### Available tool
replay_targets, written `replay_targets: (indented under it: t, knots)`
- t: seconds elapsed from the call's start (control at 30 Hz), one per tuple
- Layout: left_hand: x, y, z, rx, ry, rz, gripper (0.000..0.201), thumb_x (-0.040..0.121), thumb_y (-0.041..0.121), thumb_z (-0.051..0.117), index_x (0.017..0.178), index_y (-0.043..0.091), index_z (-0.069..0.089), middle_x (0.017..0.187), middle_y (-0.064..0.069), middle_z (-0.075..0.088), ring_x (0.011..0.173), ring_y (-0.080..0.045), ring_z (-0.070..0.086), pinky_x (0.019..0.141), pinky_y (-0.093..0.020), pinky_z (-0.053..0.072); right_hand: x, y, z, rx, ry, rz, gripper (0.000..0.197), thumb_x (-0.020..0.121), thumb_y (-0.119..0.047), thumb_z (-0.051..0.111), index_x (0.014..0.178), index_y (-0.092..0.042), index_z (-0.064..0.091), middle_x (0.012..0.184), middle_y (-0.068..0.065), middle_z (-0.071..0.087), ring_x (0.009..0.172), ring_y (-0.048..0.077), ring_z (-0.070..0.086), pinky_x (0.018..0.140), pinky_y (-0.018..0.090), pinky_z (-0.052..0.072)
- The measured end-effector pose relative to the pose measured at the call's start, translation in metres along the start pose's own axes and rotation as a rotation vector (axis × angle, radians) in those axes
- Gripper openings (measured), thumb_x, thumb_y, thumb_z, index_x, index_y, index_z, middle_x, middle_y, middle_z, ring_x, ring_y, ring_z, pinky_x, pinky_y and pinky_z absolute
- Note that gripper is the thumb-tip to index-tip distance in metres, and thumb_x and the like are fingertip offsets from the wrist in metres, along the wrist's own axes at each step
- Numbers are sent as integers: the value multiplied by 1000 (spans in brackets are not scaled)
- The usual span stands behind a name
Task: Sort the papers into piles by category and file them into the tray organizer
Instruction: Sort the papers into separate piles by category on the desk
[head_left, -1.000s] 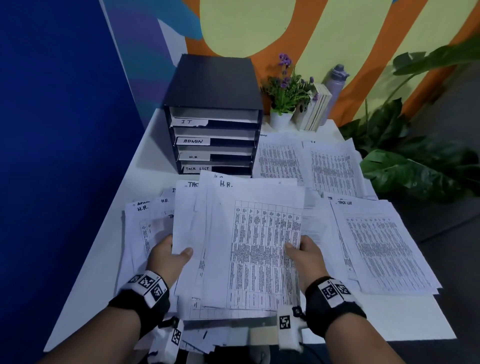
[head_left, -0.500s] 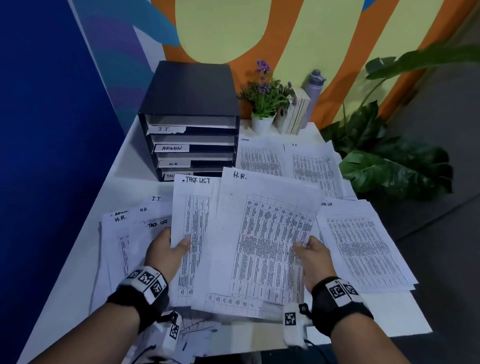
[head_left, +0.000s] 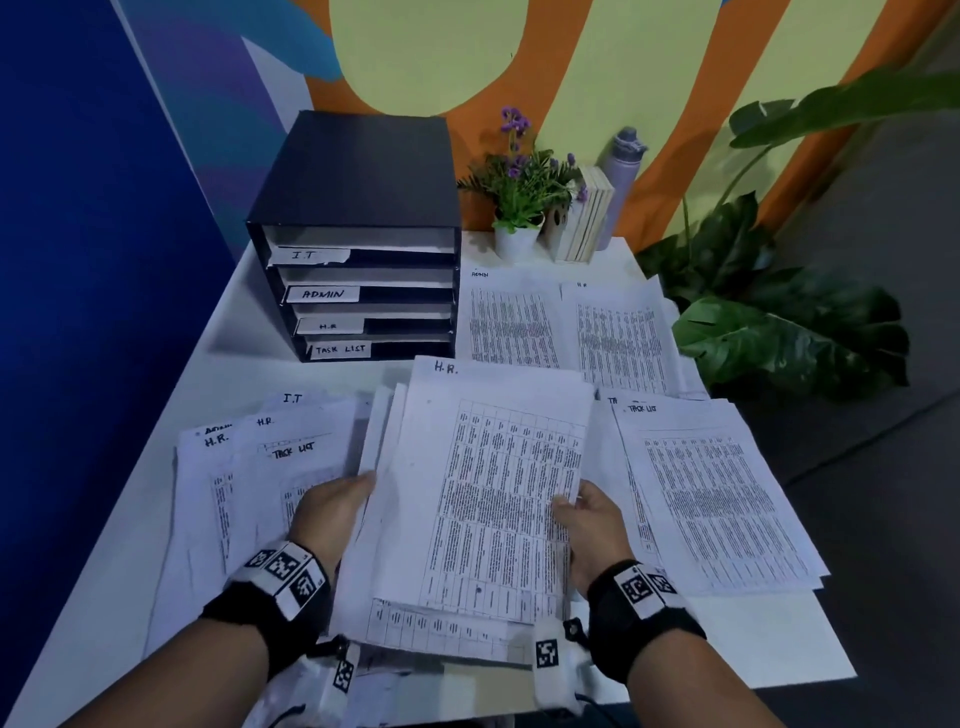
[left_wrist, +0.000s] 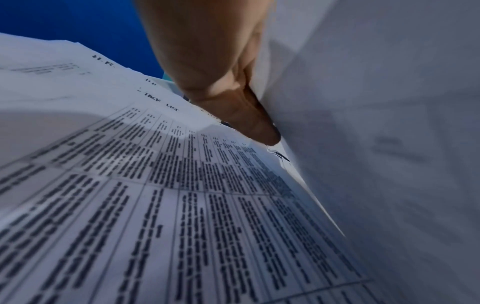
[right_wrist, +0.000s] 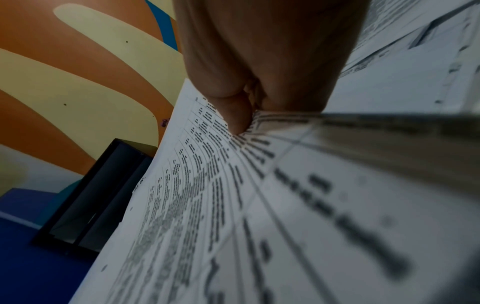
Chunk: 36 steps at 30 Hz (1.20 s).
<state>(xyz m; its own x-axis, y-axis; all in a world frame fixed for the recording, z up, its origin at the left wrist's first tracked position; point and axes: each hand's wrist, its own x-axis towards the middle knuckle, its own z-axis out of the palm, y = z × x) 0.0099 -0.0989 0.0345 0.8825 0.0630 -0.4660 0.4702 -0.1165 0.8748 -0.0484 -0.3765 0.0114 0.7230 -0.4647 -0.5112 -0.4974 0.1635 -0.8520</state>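
Note:
I hold a stack of printed sheets (head_left: 493, 499) above the white table (head_left: 182, 384), its top page headed "H.R.". My left hand (head_left: 337, 506) grips the stack's left edge, thumb on top, and the thumb (left_wrist: 249, 123) presses the paper in the left wrist view. My right hand (head_left: 582, 512) pinches the right edge; its thumb (right_wrist: 237, 119) lies on the printed table. The black tray organizer (head_left: 358, 234) stands at the back left with slots labelled I.T, ADMIN, H.R and TASK LIST. Loose mixed sheets (head_left: 249, 467) lie under my left hand.
Sorted piles lie on the right: an ADMIN pile (head_left: 511, 322), an H.R. pile (head_left: 621, 332) and a TASK LIST pile (head_left: 711, 493). A potted flower (head_left: 519, 197), books (head_left: 584, 218) and a bottle (head_left: 626, 171) stand at the back. A large plant (head_left: 789, 312) is right of the table.
The fanned sheets have been drawn together into one stack, covering the TASK LIST page that showed at its left. Both hands keep their hold on the edges.

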Motion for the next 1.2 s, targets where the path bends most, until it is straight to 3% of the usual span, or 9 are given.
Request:
replay_targets:
  t: [0.27, 0.33, 0.43, 0.53, 0.67, 0.77, 0.87, 1.0, 1.2]
  knots:
    - [3, 2, 0, 320, 174, 149, 29, 77, 29, 79, 81, 9, 58, 79, 1, 61, 76, -23, 57, 66, -25, 42, 12, -11, -10, -133, 97, -81, 20, 95, -16, 57, 84, 0, 54, 74, 6, 48, 71, 19, 45, 68, 27, 37]
    - [0, 7, -3, 395, 215, 203, 24, 83, 16, 73, 99, 12, 55, 97, -1, 64, 83, -23, 58, 70, -27, 44, 16, -14, -18, -128, 123, -67, 16, 96, -15, 55, 88, -1, 56, 77, 5, 51, 73, 20, 48, 67, 26, 37]
    - [-3, 10, -6, 408, 181, 242, 58, 89, 0, 61, 137, 26, 43, 131, -1, 53, 97, -18, 58, 83, -25, 48, 20, -19, -25, -111, 131, -41, 12, 97, -11, 53, 85, -8, 53, 80, 5, 53, 75, 20, 48, 65, 26, 38]
    - [-1, 14, -3, 421, 159, 236, 30, 94, 6, 55, 114, 28, 63, 128, -4, 61, 72, -8, 59, 62, -12, 47, 21, -23, -21, -97, 93, -37, 13, 97, -10, 52, 85, -10, 53, 81, 4, 51, 73, 20, 47, 67, 27, 38]
    - [-6, 37, 19, 282, 75, 181, 31, 93, 40, 59, 113, 18, 66, 115, 3, 62, 108, -16, 56, 96, -30, 42, 15, -36, 1, -8, -66, -52, 8, 96, -7, 54, 93, -9, 61, 82, 3, 68, 74, 20, 63, 65, 28, 50]
    - [-9, 61, 38, 336, 94, 298, 32, 95, 19, 58, 124, 7, 58, 114, 3, 54, 102, -13, 54, 87, -26, 43, 16, -46, 15, 45, -179, -119, 8, 95, -13, 59, 102, -13, 64, 100, 5, 74, 92, 21, 69, 77, 32, 54]
    - [-5, 84, 47, 308, 214, 406, 24, 96, 11, 55, 118, 3, 55, 116, -6, 57, 90, -18, 57, 71, -18, 45, 19, -54, 17, 55, -210, -115, 15, 95, -22, 61, 109, -18, 63, 102, -1, 72, 89, 12, 65, 68, 23, 47]
    - [-2, 103, 55, 219, 361, 458, 23, 95, 16, 56, 111, -1, 56, 112, -8, 58, 101, -24, 57, 87, -33, 49, 25, -45, 10, 94, -214, -5, 5, 94, -22, 63, 97, -24, 66, 99, 0, 68, 85, 17, 60, 67, 30, 44]
    - [-7, 91, 72, 315, 262, 465, 25, 91, 9, 61, 115, 17, 62, 120, 5, 51, 88, -1, 48, 68, 6, 33, 64, -56, -22, 59, 73, -72, 8, 96, -9, 55, 90, -12, 61, 72, 5, 59, 55, 15, 52, 45, 22, 41]
